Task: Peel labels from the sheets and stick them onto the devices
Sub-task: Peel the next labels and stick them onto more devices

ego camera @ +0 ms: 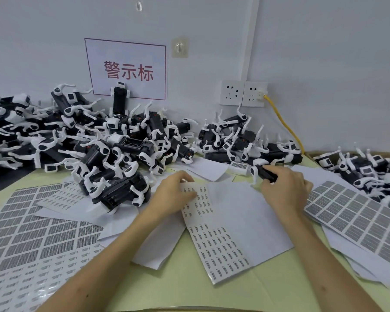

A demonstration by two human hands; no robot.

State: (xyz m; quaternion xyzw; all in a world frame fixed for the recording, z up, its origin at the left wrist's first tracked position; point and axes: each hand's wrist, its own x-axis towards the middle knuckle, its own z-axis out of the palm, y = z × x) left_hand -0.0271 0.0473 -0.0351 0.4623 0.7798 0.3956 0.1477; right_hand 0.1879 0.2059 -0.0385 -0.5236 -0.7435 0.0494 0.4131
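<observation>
A white wall (324,52) backs the yellow-green surface (180,287), with devices (122,140) piled across mid frame. At centre, the left hand (173,194) has its grip pinched on the label sheet (221,248) at the top edge, seemingly to peel. The right hand (284,188), grip clamped round one device (265,173), holds it just beside, ready for labelling.

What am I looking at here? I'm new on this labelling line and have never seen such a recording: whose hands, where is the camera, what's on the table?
There is no machine here. A person wears a camera on the head, and it looks down at their own two bare hands. The left hand pinches the top edge of a sheet of small labels. The right hand grips one black-and-white device. Many more devices are piled by the wall. Sheets of larger grey labels lie on the green table.
</observation>
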